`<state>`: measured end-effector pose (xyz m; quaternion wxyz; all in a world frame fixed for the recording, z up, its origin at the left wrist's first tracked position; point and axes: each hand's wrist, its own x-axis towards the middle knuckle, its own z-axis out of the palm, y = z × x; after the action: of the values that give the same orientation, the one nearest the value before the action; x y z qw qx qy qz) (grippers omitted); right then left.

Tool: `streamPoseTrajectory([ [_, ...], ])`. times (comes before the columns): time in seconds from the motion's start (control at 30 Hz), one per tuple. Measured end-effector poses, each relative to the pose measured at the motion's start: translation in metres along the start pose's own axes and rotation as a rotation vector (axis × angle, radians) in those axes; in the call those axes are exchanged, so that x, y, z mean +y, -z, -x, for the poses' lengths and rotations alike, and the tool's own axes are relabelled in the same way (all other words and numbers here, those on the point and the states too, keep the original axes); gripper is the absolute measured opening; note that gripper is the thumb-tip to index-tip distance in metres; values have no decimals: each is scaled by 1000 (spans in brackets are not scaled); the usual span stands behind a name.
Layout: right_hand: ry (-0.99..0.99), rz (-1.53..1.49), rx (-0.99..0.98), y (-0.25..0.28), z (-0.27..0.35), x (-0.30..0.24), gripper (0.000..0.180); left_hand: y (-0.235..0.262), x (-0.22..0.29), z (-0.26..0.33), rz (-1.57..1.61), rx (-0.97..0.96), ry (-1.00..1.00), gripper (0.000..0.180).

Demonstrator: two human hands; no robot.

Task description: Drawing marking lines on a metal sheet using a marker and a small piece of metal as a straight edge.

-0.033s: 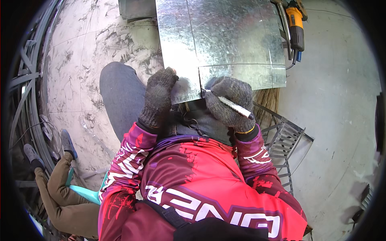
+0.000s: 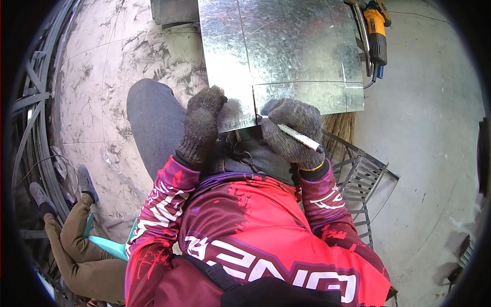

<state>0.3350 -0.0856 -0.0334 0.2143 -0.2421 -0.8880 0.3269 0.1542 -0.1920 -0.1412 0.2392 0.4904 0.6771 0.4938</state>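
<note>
A shiny galvanized metal sheet (image 2: 291, 46) lies in front of me, with dark lines drawn along and across it. My right hand (image 2: 294, 123), in a dark grey knit glove, is closed around a white marker pen (image 2: 300, 136) with a dark end. The pen's tip meets the sheet near its close edge, beside a dark line. My left hand (image 2: 203, 120), gloved too, is curled at the sheet's left near corner, with the fingers pinching its edge. A bare fingertip shows there; the sheet hides its underside.
An orange and black angle grinder (image 2: 377, 36) lies by the sheet's far right. Below the sheet are broom-like bristles (image 2: 341, 134) and a dark metal rack (image 2: 360, 176). Metal bars (image 2: 38, 115) line the left. Another person's legs (image 2: 84, 250) and a teal stool (image 2: 110, 245) are at lower left.
</note>
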Motion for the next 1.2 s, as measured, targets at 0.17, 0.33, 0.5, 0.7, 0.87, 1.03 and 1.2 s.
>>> streamPoseTrajectory([
  [0.17,-18,-94,6,-4,7,3,14,0,0,1,-43,16,-67,44],
  [0.33,-72,-166,86,-8,8,4,9,-2,2,1,7,28,-50,45],
  [0.5,-63,-171,50,-4,4,2,9,-5,-9,5,100,-7,49,45],
  [0.7,-22,-125,33,-3,3,1,11,-3,-5,2,84,-10,24,46],
  [0.87,-67,-110,79,-9,6,4,10,-3,-4,3,75,-12,57,46],
  [1.03,-42,-106,69,-7,7,2,11,-6,-11,5,133,-3,58,45],
  [1.2,-13,-102,68,-7,10,5,13,1,5,1,54,-57,88,31],
])
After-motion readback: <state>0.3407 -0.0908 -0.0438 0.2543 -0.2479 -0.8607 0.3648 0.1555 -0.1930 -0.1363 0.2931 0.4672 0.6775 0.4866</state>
